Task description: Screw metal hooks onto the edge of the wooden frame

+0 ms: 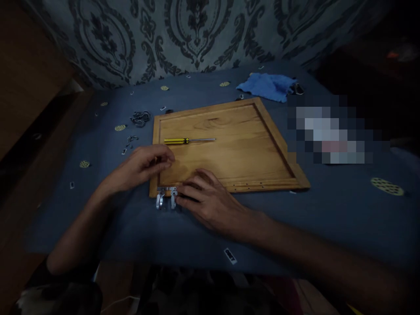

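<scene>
A framed wooden panel (216,153) lies flat in front of me. At its near left corner sits a silver metal double hook (166,189), its curved prongs jutting over the panel's edge. My right hand (210,201) rests over the near edge with its fingertips against the hook's right end, keeping hold of it. Above the panel's left side is my left hand (147,164), thumb and forefinger drawn together; whatever may be between them is too small to make out. A screwdriver (190,140) with a yellow and black handle lies across the panel, beyond both hands.
Left of the panel, dark metal hooks (141,118) lie in a pile near small loose screws (131,139). A blue cloth (267,86) is crumpled at the back right. Small holes (247,185) dot the panel's near rail. A blurred-out patch (331,131) covers something at right.
</scene>
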The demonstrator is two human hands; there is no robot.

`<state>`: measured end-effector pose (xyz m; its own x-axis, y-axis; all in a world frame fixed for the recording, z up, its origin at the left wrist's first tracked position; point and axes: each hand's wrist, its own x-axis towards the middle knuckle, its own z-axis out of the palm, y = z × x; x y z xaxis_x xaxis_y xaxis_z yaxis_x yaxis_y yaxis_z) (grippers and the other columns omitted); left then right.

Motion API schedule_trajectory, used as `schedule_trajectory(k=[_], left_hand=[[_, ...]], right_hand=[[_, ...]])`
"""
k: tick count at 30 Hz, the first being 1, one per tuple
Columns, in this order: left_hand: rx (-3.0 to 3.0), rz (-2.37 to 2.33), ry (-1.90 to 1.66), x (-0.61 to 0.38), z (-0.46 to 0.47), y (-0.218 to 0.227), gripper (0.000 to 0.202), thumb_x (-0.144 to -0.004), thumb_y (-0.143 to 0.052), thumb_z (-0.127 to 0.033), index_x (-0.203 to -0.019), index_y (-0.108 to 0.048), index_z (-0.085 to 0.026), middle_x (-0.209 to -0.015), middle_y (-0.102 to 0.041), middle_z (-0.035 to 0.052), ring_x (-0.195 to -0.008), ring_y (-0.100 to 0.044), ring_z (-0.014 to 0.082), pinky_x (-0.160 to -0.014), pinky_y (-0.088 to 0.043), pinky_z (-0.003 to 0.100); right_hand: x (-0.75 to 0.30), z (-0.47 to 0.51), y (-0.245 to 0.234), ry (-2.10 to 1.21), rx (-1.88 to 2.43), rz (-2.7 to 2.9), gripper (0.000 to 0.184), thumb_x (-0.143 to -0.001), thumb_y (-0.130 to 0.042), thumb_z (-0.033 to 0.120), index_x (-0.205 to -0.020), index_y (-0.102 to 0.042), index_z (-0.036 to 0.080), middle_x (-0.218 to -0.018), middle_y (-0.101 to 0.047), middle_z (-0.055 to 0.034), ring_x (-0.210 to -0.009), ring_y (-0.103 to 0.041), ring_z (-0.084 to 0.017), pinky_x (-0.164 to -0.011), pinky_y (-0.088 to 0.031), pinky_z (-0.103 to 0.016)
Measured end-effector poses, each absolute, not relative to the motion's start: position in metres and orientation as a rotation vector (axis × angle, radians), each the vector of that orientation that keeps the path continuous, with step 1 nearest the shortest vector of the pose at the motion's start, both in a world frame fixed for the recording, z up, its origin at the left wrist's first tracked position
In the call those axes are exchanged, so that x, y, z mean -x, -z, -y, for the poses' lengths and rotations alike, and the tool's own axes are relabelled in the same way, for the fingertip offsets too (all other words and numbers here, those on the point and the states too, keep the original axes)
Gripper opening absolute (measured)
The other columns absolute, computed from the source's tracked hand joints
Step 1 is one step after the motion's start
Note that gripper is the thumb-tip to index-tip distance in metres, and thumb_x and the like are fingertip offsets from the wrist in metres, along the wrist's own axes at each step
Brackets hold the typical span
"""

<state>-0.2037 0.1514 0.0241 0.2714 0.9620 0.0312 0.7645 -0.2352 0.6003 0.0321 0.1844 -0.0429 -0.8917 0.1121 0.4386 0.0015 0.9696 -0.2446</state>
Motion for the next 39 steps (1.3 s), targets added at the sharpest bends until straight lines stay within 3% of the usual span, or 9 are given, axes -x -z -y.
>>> schedule_trajectory(k=[5, 23, 33, 39], left_hand=[[-2.094, -1.258, -0.366, 0.193, -0.148, -0.034, 0.013, -0.095, -0.057, -0.027, -0.092, -0.064, -0.017, -0.084, -0.064, 0.0003, -0.079, -0.059, 0.0102, -0.073, -0.043, 0.02], [-2.012, -1.214, -0.264, 0.197, -0.15, -0.022, 0.017, -0.095, -0.056, -0.028, -0.085, -0.063, -0.016, -0.083, -0.064, 0.002, -0.079, -0.06, 0.0117, -0.072, -0.044, 0.021], [-2.001, -1.201, -0.257, 0.198, -0.151, -0.018, 0.019, -0.095, -0.055, -0.03, -0.085, -0.063, -0.016, -0.086, -0.065, 0.0031, -0.081, -0.061, 0.0129, -0.074, -0.044, 0.023], [-1.98, -1.238, -0.257, 0.201, -0.149, -0.024, 0.02, -0.095, -0.056, -0.034, -0.096, -0.064, -0.016, -0.092, -0.068, 0.0046, -0.084, -0.063, 0.0133, -0.075, -0.047, 0.022]], right_hand=[[-0.033, -0.185, 0.045, -0.321, 0.066, 2.643, 0.027, -0.101, -0.046, 0.013, -0.119, -0.066, 0.018, -0.11, -0.071, -0.0061, -0.108, -0.053, -0.024, -0.103, -0.038, -0.049], [-0.033, -0.183, 0.044, -0.306, 0.089, 2.655, 0.025, -0.101, -0.048, 0.014, -0.117, -0.066, 0.017, -0.115, -0.071, -0.0063, -0.107, -0.053, -0.024, -0.105, -0.037, -0.05], [-0.033, -0.183, 0.045, -0.274, 0.091, 2.653, 0.026, -0.101, -0.047, 0.014, -0.118, -0.066, 0.018, -0.115, -0.071, -0.0054, -0.107, -0.054, -0.024, -0.108, -0.035, -0.052], [-0.033, -0.184, 0.044, -0.31, 0.095, 2.665, 0.027, -0.1, -0.047, 0.013, -0.119, -0.066, 0.018, -0.115, -0.071, -0.0067, -0.109, -0.054, -0.024, -0.107, -0.036, -0.053]])
